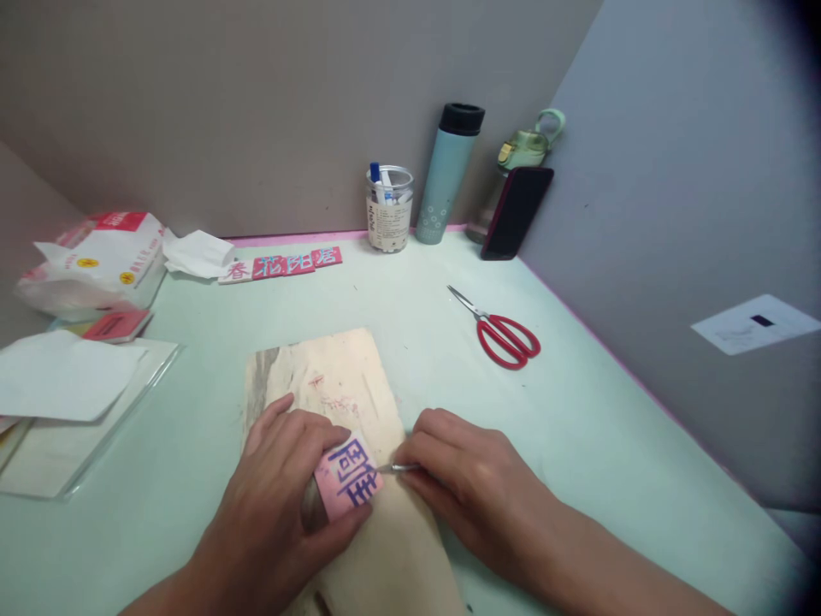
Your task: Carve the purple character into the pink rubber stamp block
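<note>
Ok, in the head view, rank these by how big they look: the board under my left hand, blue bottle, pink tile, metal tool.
1. Board
2. Blue bottle
3. Pink tile, partly covered
4. Metal tool, judged only by what shows outside your right hand

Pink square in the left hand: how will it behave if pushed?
The pink square is probably stiff, as its edges look straight. Pinched by the left hand, it should resist sliding. Smaller than that hand, it's likely light.

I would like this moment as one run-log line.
Left hand: holds pink lettered piece | Right hand: grips slim metal tool, tip at piece's edge | Beneath: pale board | Nearby: red-handled scissors
</note>
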A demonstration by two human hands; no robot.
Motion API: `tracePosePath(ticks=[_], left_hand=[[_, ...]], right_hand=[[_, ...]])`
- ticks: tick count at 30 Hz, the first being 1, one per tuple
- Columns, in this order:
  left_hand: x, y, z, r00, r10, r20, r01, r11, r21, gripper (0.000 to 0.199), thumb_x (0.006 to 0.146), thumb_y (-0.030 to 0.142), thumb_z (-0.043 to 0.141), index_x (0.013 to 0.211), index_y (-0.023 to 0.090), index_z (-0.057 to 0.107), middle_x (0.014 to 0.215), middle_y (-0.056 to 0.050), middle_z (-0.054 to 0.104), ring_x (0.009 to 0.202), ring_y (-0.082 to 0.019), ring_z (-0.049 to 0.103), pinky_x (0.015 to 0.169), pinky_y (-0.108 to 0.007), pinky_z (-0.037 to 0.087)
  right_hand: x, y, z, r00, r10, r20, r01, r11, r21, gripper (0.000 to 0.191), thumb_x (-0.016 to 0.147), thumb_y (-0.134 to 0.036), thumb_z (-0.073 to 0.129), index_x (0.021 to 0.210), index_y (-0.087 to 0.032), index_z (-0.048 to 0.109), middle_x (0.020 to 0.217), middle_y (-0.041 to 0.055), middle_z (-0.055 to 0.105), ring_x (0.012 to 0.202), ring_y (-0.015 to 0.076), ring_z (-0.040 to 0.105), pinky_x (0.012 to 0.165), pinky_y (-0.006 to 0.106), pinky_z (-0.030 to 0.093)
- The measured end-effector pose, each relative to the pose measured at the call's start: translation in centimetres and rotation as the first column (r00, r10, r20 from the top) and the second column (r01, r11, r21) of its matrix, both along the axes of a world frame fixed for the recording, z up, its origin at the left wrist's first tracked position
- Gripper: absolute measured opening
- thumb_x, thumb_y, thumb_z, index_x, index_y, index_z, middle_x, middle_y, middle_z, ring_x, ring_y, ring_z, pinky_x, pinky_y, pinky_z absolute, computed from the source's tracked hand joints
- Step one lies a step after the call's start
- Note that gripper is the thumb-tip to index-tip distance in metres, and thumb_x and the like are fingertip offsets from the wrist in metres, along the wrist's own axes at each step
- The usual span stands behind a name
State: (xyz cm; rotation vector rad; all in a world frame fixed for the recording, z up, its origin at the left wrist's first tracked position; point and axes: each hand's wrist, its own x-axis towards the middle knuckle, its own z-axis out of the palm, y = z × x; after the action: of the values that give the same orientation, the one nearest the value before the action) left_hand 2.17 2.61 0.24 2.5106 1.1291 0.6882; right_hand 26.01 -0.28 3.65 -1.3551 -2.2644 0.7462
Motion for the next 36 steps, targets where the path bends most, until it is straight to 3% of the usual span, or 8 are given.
tracePosePath(ticks=[18, 24, 31, 34, 36], left_hand=[[-0.16, -0.01, 0.15, 1.000, -0.017, -0.019, 0.017, 1.000, 0.004, 0.032, 0.086, 0.030, 0.069, 0.110, 0.021, 0.049, 0.094, -0.001, 0.059, 0.095, -0.024, 0.057, 0.116, -0.054, 0.023], [0.02, 0.11, 0.08, 1.000, -0.013, -0.017, 0.014, 1.000, 0.007, 0.032, 0.085, 0.030, 0.069, 0.109, 0.022, 0.050, 0.094, -0.001, 0.059, 0.094, -0.024, 0.058, 0.116, -0.054, 0.024], [-0.01, 0.03, -0.03, 1.000, -0.010, -0.003, 0.010, 1.000, 0.009, 0.030, 0.086, 0.030, 0.068, 0.109, 0.021, 0.050, 0.094, -0.001, 0.058, 0.095, -0.024, 0.057, 0.116, -0.053, 0.024], [-0.03, 0.09, -0.02, 1.000, -0.014, -0.011, 0.014, 1.000, 0.013, 0.031, 0.086, 0.031, 0.068, 0.109, 0.021, 0.050, 0.094, -0.001, 0.058, 0.095, -0.024, 0.056, 0.116, -0.053, 0.024], [-0.02, 0.12, 0.02, 1.000, -0.018, -0.015, 0.018, 1.000, 0.018, 0.031, 0.086, 0.031, 0.069, 0.109, 0.021, 0.050, 0.094, -0.001, 0.058, 0.095, -0.024, 0.056, 0.115, -0.053, 0.025]], right_hand=[[-0.14, -0.07, -0.54, 1.000, -0.017, 0.018, 0.017, 1.000, -0.001, 0.014, 0.100, -0.018, 0.052, 0.091, -0.020, 0.062, 0.085, 0.0006, 0.056, 0.074, 0.0145, 0.054, 0.065, 0.027, 0.041], [-0.04, -0.12, -0.63, 0.998, 0.011, 0.066, -0.011, 1.000, 0.000, 0.016, 0.098, -0.011, 0.051, 0.088, -0.020, 0.060, 0.083, 0.0003, 0.053, 0.071, 0.0141, 0.051, 0.062, 0.026, 0.038], [-0.48, -0.58, -0.82, 0.986, -0.016, 0.168, -0.019, 0.979, 0.205, 0.024, 0.086, 0.004, 0.052, 0.079, -0.019, 0.051, 0.080, 0.0001, 0.049, 0.065, 0.0140, 0.042, 0.054, 0.028, 0.025], [-0.26, -0.39, -0.86, 0.980, -0.101, 0.171, 0.051, 0.959, 0.277, 0.023, 0.090, 0.002, 0.049, 0.079, -0.018, 0.053, 0.078, 0.0005, 0.048, 0.065, 0.0147, 0.042, 0.053, 0.028, 0.025], [-0.01, -0.24, -0.81, 0.982, -0.129, 0.140, 0.090, 0.963, 0.254, 0.020, 0.095, -0.003, 0.048, 0.083, -0.018, 0.056, 0.079, 0.0006, 0.049, 0.067, 0.0152, 0.045, 0.055, 0.028, 0.028]])
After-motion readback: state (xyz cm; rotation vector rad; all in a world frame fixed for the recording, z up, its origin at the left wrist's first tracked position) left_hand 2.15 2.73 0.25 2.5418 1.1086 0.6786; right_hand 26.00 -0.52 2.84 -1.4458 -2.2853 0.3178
